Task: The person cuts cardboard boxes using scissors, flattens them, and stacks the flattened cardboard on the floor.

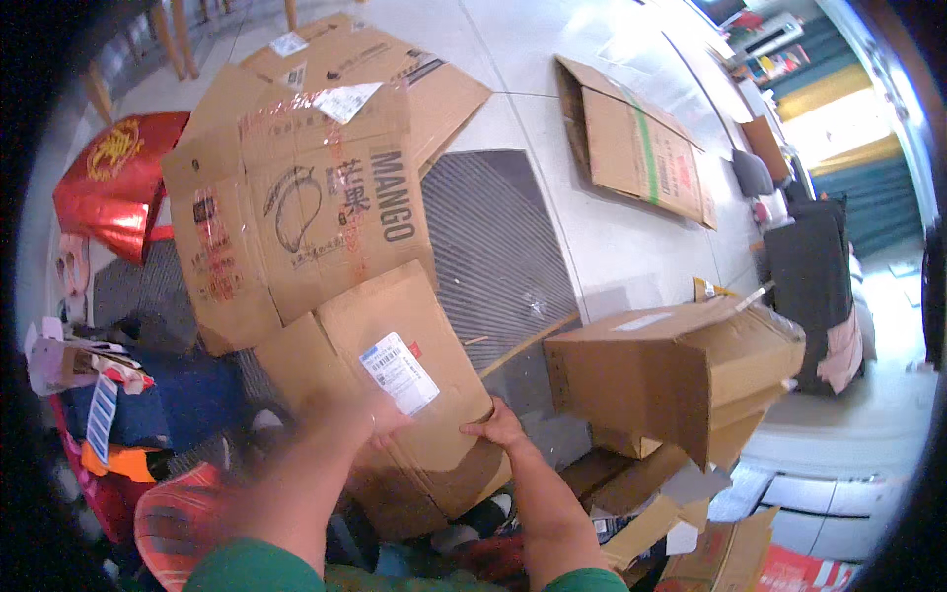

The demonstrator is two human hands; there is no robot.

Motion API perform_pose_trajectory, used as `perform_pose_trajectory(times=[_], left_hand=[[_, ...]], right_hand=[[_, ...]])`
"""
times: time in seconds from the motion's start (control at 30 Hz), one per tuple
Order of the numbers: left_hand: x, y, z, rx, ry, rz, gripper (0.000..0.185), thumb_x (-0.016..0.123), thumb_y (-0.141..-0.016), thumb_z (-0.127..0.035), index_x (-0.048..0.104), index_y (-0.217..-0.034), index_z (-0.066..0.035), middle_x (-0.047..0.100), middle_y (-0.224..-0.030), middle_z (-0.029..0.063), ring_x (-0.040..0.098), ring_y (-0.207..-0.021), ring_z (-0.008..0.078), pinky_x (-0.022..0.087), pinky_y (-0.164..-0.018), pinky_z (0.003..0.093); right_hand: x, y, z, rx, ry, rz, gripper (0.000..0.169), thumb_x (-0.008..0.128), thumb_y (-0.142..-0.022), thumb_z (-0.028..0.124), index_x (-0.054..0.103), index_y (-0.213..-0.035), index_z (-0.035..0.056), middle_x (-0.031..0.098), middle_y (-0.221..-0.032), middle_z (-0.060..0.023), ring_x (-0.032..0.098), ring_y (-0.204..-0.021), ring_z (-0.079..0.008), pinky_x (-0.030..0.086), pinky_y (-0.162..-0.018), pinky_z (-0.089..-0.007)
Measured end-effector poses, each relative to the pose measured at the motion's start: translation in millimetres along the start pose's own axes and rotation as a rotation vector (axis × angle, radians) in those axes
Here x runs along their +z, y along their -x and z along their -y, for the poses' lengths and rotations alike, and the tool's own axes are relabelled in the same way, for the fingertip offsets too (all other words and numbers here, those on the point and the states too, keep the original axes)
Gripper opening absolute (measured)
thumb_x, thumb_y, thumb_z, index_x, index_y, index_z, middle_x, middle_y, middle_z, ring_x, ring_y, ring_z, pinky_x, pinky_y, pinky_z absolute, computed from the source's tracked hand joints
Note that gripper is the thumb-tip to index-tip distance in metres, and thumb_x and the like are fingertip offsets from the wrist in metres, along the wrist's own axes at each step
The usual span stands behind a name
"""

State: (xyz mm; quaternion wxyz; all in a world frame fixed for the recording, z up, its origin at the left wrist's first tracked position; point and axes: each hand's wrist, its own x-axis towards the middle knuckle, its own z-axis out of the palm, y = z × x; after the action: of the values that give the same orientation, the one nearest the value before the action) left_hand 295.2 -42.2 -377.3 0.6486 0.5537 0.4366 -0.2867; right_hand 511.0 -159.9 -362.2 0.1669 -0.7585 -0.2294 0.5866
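Observation:
A flattened brown cardboard box (355,311) lies before me, with a white shipping label (400,374) on its upper panel. My right hand (497,425) grips the box's right edge, its thumb on top and the fingers over the side. Blurred by motion, my left hand (388,420) is at the panel just below the label; its finger positions are unclear. The flattened box's far end overlaps a larger flattened mango carton (348,214), printed with a mango drawing and patched with clear tape. Under them is a dark ribbed mat (492,244).
An open cardboard box (621,362) stands on its side at right, above torn cardboard pieces (644,529). Another flattened carton (644,148) with green tape lies on the tiled floor. A red shiny bag (118,185) and a dark blue item (185,399) are at left.

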Motion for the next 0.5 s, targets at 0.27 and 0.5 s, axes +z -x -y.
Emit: perform_pose_trajectory(times=[0.27, 0.5], left_hand=[[-5, 7, 2, 0.048, -0.032, -0.011, 0.03, 0.055, -0.083, -0.027, 0.058, -0.088, 0.003, 0.061, -0.068, 0.0096, 0.061, -0.052, 0.0189, 0.052, -0.045, 0.0313], [-9, 31, 12, 0.076, -0.076, 0.054, 0.031, 0.055, -0.082, -0.027, 0.059, -0.086, 0.003, 0.06, -0.067, 0.0107, 0.062, -0.05, 0.0202, 0.052, -0.044, 0.0315]], right_hand=[[-5, -44, -8, -0.041, -0.122, 0.168, 0.059, 0.08, -0.057, 0.014, 0.056, -0.111, 0.004, 0.061, -0.102, -0.0055, 0.056, -0.093, -0.0182, 0.043, -0.084, -0.0307], [-9, -7, 0, 0.165, -0.026, 0.205, 0.061, 0.08, -0.056, 0.015, 0.056, -0.111, 0.0016, 0.06, -0.104, -0.0054, 0.057, -0.091, -0.0174, 0.044, -0.082, -0.0301]])
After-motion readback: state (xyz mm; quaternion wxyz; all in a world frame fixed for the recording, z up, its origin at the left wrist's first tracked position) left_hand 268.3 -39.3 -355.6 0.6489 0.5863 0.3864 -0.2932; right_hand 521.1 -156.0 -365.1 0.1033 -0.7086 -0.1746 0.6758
